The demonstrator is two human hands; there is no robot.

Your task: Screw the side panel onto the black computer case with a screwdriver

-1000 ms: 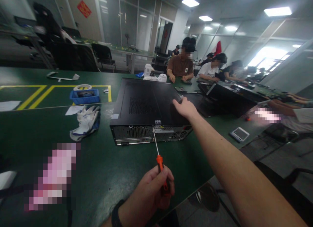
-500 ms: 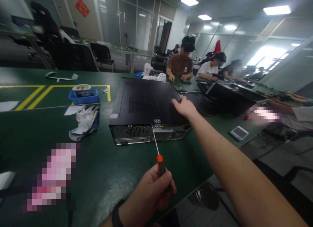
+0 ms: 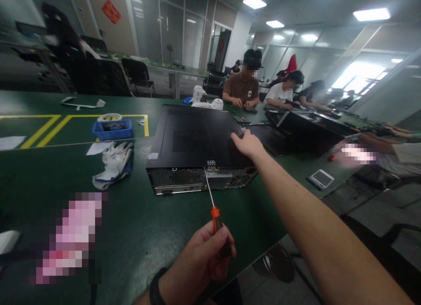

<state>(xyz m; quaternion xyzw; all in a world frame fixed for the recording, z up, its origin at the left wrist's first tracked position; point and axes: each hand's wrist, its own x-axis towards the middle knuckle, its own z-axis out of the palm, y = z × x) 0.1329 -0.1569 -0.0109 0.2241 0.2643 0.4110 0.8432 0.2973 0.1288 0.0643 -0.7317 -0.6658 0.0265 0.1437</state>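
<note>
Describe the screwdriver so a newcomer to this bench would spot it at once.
Start at the big black computer case on the green table. In front of its vented panel, the left hand holds the screwdriver, thin metal shaft reaching toward that panel. Its orange-and-dark handle sets it apart from the black case.

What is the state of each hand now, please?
Left hand: closed, holding the screwdriver.
Right hand: on the black computer case; open or closed cannot be told.

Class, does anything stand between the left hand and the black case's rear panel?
Nothing visible obstructs; only the screwdriver in the left hand spans the gap, its tip apparently at the upper edge of the rear panel.
</note>
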